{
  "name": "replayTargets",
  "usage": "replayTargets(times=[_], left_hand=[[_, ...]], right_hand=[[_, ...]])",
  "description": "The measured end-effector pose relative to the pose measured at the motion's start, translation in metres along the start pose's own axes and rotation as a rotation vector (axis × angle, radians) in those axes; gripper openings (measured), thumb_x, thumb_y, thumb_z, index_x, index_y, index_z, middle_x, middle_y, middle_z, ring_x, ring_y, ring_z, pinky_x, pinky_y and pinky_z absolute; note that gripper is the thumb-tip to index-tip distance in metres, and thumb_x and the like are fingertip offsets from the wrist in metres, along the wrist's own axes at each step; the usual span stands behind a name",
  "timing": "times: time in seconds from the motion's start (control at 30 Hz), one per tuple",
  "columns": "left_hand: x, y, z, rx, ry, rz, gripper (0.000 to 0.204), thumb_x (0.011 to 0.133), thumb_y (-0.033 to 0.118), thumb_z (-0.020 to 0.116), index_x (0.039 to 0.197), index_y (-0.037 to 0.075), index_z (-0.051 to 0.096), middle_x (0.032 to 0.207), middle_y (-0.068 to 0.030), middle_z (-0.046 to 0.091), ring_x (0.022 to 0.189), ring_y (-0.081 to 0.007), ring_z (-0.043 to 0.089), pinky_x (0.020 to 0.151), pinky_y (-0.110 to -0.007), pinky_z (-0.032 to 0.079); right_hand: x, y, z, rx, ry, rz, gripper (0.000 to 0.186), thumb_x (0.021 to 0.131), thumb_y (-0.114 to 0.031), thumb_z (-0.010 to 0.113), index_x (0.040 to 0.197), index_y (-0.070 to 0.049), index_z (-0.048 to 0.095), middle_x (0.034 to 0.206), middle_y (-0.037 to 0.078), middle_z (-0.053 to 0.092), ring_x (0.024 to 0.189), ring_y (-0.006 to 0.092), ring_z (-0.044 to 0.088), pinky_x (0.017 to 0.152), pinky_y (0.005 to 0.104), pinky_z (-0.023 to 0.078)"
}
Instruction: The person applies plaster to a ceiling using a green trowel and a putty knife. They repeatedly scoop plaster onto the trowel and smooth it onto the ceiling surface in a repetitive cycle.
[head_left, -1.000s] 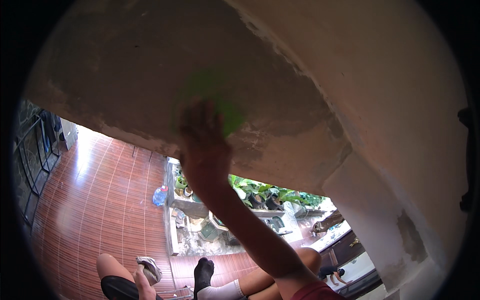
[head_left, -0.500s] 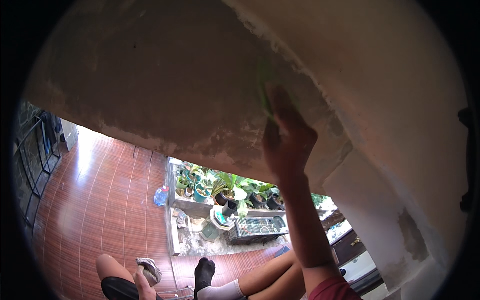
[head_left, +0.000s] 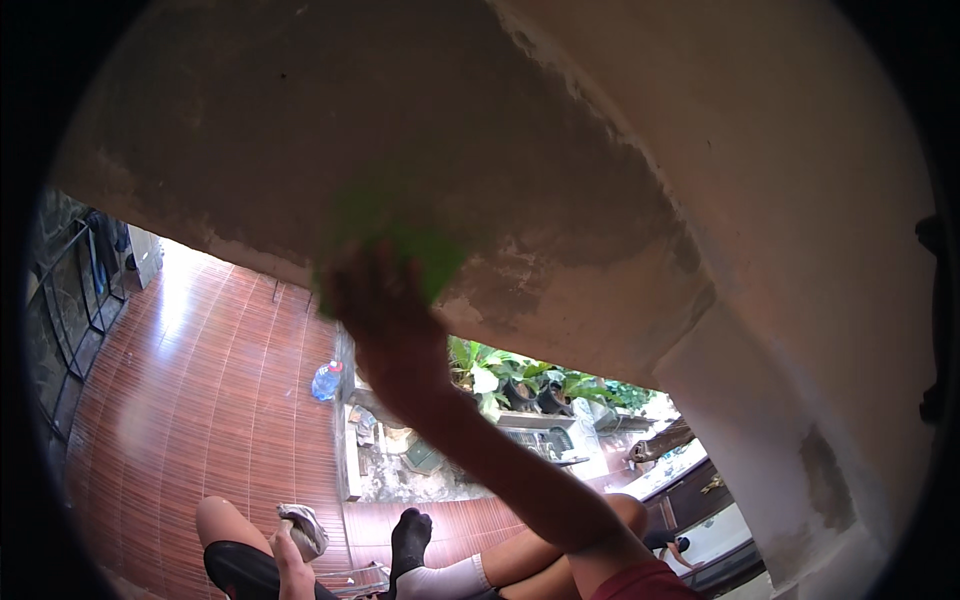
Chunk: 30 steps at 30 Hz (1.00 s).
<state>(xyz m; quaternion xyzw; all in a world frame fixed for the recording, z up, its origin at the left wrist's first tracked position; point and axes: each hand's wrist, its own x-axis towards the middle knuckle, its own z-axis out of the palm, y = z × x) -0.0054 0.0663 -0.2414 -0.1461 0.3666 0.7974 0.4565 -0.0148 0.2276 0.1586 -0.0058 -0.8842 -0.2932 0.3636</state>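
Note:
My right hand (head_left: 390,315) reaches up and presses a flat, thin green pad (head_left: 435,262), blurred by motion, near the lower edge of a brown, patchy plastered surface (head_left: 250,120). Its fingers lie over the pad, whose exact kind I cannot make out. Low in the head view, my left hand (head_left: 291,568) is closed around a crumpled greyish-white cloth (head_left: 305,530) beside my bent knee.
A pale wall (head_left: 800,200) adjoins the plaster on the right. Below lie a reddish tiled floor (head_left: 190,400), a blue plastic bottle (head_left: 326,381), potted plants (head_left: 520,385) and a dark metal frame (head_left: 75,330). A small figure, apparently another person (head_left: 676,546), shows at lower right.
My right hand has swept left and downward across the plaster with the green pad, which now shows its broad face instead of its edge. The left hand stays with the cloth.

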Motion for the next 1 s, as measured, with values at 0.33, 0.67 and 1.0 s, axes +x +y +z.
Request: replayTargets(times=[0.33, 0.67, 1.0], left_hand=[[-0.010, 0.011, 0.008, -0.001, 0.008, 0.079, 0.026, 0.089, 0.028, 0.050, 0.091, 0.003, 0.060, 0.083, -0.0058, 0.059, 0.072, -0.0173, 0.059, 0.065, -0.032, 0.049], [-0.010, 0.020, 0.011, -0.050, 0.008, 0.022, 0.022, 0.085, 0.019, 0.052, 0.091, 0.001, 0.063, 0.085, -0.0066, 0.063, 0.075, -0.0174, 0.062, 0.067, -0.031, 0.051], [0.002, 0.004, -0.006, -0.033, -0.004, 0.050, 0.030, 0.091, 0.028, 0.048, 0.099, 0.002, 0.062, 0.087, -0.0116, 0.065, 0.076, -0.0232, 0.065, 0.067, -0.036, 0.054]], right_hand=[[-0.026, 0.029, -0.071, 0.157, 0.211, 0.173, 0.052, 0.070, 0.010, 0.054, 0.118, -0.005, 0.065, 0.119, 0.018, 0.063, 0.112, 0.0304, 0.061, 0.097, 0.0406, 0.048], [-0.054, 0.022, -0.012, -0.164, 0.062, 0.174, 0.063, 0.066, 0.006, 0.060, 0.127, -0.010, 0.057, 0.137, 0.017, 0.049, 0.124, 0.0333, 0.050, 0.089, 0.0409, 0.054], [-0.069, -0.010, -0.061, 0.182, 0.106, 0.138, 0.051, 0.075, 0.005, 0.056, 0.125, -0.004, 0.058, 0.120, 0.016, 0.062, 0.108, 0.0272, 0.063, 0.091, 0.0374, 0.052]])
